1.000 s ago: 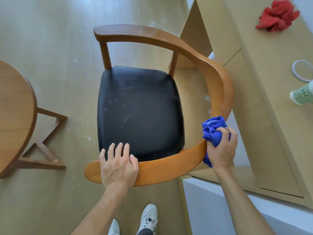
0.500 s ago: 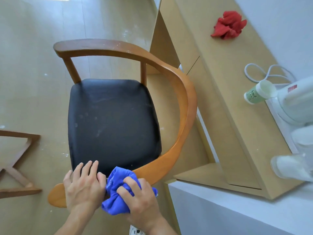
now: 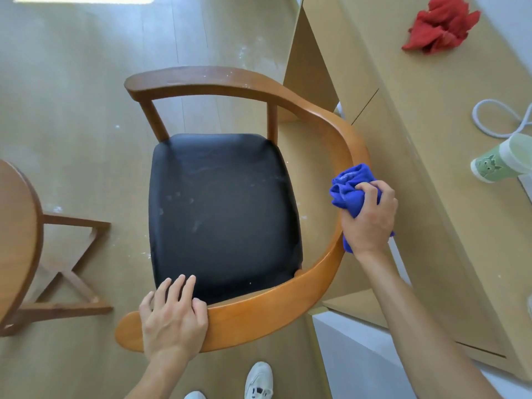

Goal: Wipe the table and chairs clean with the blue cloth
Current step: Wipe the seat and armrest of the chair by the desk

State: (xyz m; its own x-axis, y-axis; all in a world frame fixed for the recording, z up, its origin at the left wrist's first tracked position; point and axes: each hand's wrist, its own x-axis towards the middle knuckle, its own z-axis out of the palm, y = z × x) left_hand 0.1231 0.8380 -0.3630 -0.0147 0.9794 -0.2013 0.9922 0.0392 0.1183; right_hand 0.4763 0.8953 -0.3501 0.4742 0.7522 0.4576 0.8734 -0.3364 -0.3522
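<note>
My right hand (image 3: pixel 370 218) presses the bunched blue cloth (image 3: pixel 349 188) against the chair (image 3: pixel 349 145) rail's outer edge, while my left hand (image 3: pixel 172 318) lies flat on its near end.

Chair (image 3: pixel 224 214) stands between table (image 3: pixel 17 240) left and counter (image 3: pixel 431 168) right.

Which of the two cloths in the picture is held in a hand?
The blue cloth, bunched in the right hand against the chair's wooden rail. The red cloth lies loose on the counter, untouched.

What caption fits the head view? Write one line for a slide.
Right hand wipes the chair rail with the blue cloth; left hand steadies it.
</note>
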